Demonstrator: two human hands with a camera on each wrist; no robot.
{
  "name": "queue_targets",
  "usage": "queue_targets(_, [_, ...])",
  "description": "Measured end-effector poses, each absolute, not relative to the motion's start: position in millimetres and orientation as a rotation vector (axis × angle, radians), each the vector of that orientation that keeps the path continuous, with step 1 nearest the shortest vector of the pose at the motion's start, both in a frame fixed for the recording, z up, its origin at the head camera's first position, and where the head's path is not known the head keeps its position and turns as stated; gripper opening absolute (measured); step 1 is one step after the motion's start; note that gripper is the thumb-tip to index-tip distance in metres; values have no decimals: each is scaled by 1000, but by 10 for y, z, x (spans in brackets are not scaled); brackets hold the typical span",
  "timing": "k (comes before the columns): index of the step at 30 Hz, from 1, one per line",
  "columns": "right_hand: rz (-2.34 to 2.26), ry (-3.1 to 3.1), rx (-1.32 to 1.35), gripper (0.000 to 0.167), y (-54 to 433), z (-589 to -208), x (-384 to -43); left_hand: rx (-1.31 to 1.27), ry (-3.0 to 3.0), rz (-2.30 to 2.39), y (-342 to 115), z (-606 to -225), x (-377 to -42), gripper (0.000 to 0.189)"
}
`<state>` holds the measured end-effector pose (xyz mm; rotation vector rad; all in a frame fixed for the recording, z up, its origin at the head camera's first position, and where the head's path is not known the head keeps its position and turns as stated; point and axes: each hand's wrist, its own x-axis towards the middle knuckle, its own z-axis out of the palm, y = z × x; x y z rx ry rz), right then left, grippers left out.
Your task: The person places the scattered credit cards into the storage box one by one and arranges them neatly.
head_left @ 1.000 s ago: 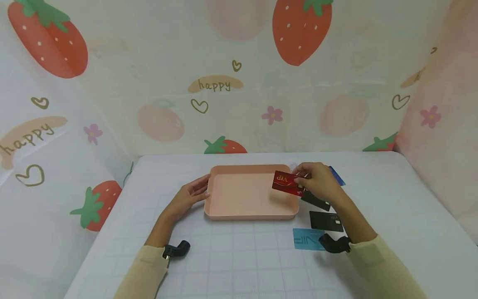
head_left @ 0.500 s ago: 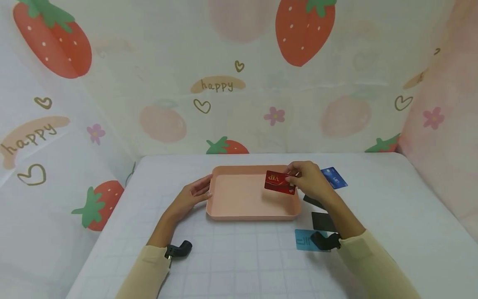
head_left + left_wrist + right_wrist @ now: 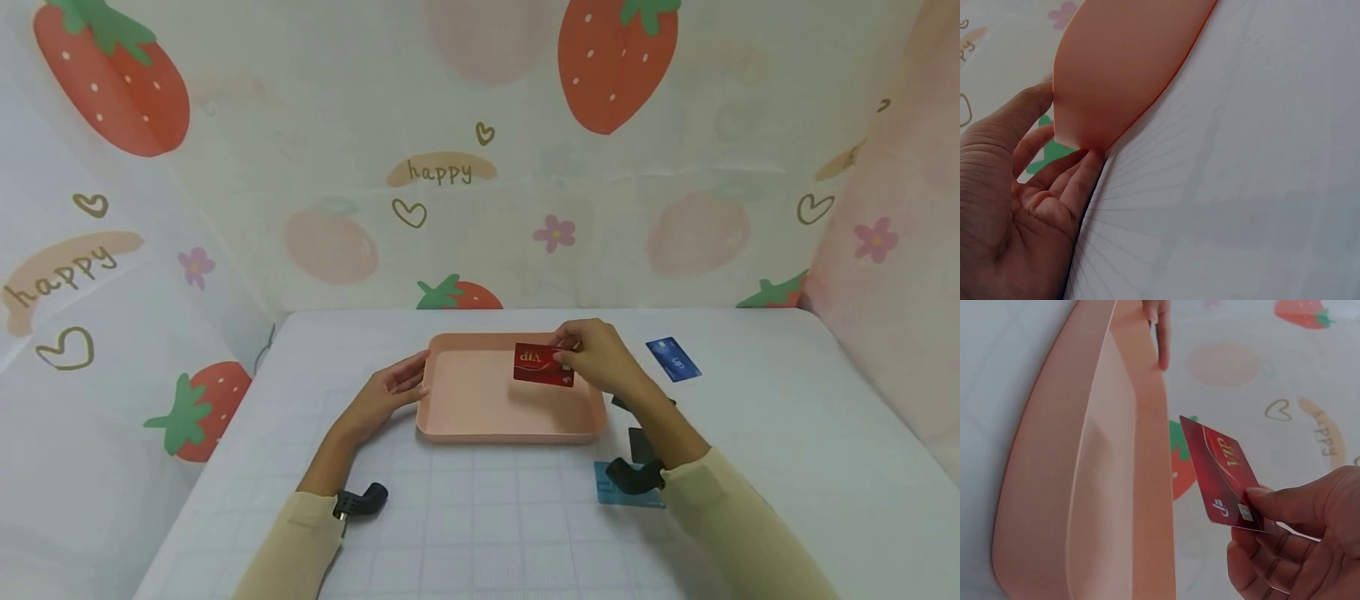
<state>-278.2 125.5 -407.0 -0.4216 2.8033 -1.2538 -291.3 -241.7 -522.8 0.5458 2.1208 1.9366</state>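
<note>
A red VIP card (image 3: 534,365) is pinched between the thumb and fingers of my right hand (image 3: 596,358), held above the right part of a shallow pink tray (image 3: 510,437). In the right wrist view the card (image 3: 1219,469) is tilted, its gold lettering and chip showing. My left hand (image 3: 382,398) holds the tray's left end. Seen from the left wrist, the thumb of that hand (image 3: 1029,212) lies at the rim and the fingers touch the outer wall low down. The tray's visible inside holds no card.
Right of the tray, a blue card (image 3: 673,359) lies on the white table (image 3: 480,533). Dark cards (image 3: 641,446) and a light blue card (image 3: 626,496) lie partly hidden under my right forearm. A strawberry-print curtain (image 3: 337,100) stands behind and at both sides.
My right hand has moved left with the red card, farther over the tray. The blue card at the back right has come into full view. My left hand stays at the tray.
</note>
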Motion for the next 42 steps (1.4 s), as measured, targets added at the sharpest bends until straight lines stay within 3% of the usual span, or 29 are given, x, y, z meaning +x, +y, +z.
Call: queue_targets(42, [-1279, 2677, -534, 9, 643, -4315, -3103, 545, 2178, 1901, -2422, -5261, -2914, 69])
